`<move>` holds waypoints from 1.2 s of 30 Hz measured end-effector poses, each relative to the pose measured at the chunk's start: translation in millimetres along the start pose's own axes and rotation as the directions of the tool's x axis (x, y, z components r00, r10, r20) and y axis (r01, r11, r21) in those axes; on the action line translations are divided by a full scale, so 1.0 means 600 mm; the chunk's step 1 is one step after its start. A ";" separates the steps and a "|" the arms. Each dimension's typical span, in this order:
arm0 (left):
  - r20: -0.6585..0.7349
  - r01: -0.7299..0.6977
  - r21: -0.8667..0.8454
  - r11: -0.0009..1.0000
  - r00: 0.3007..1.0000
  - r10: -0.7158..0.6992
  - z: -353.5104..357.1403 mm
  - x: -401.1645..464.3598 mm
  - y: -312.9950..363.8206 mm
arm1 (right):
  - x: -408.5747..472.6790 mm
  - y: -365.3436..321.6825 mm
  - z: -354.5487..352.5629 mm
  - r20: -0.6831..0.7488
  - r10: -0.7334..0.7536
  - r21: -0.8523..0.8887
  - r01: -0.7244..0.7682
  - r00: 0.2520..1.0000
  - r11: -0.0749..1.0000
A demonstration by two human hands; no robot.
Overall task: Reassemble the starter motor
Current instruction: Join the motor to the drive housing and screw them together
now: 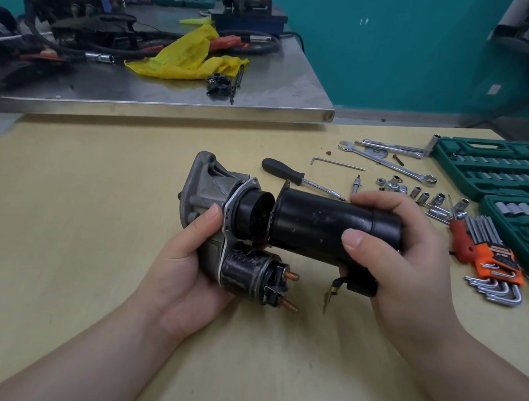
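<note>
The left hand (188, 267) grips the grey cast-aluminium nose housing (209, 185) of the starter motor, thumb curled over its flange at centre frame. Below that thumb sits the black cylindrical solenoid (244, 273), with 2 copper terminal studs (292, 276) pointing toward the right of the frame. The right hand (407, 259) grasps the black steel motor body (327, 227), thumb on its near side and fingers wrapped over the far end. The body's open end sits tilted against the black round gear end (254, 213) projecting from the housing, with a gap showing on top. A short black lead with a brass lug (332, 289) hangs below the body.

Both parts are held just above the pale yellow wooden table (97, 218), at the middle of the frame. Beyond the motor body lies a black-handled screwdriver (293, 175). At centre right are loose chrome sockets (422, 195), a chrome combination spanner (386, 162) and an orange holder of hex keys (498, 263). A green plastic socket case (496, 168) fills the right edge. At upper left stands a steel bench (265, 96) carrying a yellow rag (189, 55).
</note>
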State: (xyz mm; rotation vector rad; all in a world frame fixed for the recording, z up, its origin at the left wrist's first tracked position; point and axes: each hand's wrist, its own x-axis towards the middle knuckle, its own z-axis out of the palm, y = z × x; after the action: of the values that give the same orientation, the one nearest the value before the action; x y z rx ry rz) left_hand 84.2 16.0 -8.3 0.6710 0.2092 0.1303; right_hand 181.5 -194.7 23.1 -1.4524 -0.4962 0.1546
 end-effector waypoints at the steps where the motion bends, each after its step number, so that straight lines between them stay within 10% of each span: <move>1: -0.002 -0.002 0.006 1.000 1.000 0.002 0.000 0.000 0.000 | -0.002 0.000 0.001 -0.001 -0.008 -0.018 0.008 1.000 1.000; 9: 0.008 0.018 -0.014 1.000 1.000 -0.018 0.007 -0.004 0.002 | -0.005 0.003 0.005 0.003 0.018 0.014 -0.018 1.000 1.000; 21: -0.041 0.205 -0.299 0.932 0.973 -0.227 0.012 -0.014 -0.004 | 0.016 0.014 0.012 0.088 0.280 0.515 -0.284 0.956 0.809; 36: -0.121 -0.052 -0.004 0.999 0.991 0.051 0.026 -0.016 -0.020 | 0.001 0.003 0.003 0.041 0.077 0.158 -0.083 0.996 0.984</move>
State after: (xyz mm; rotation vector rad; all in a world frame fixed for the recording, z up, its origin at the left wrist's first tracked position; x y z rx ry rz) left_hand 79.4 -4.7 -2.6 0.6621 0.3080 0.2214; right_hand 181.7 -192.4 21.6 -1.3148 -0.4432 0.2781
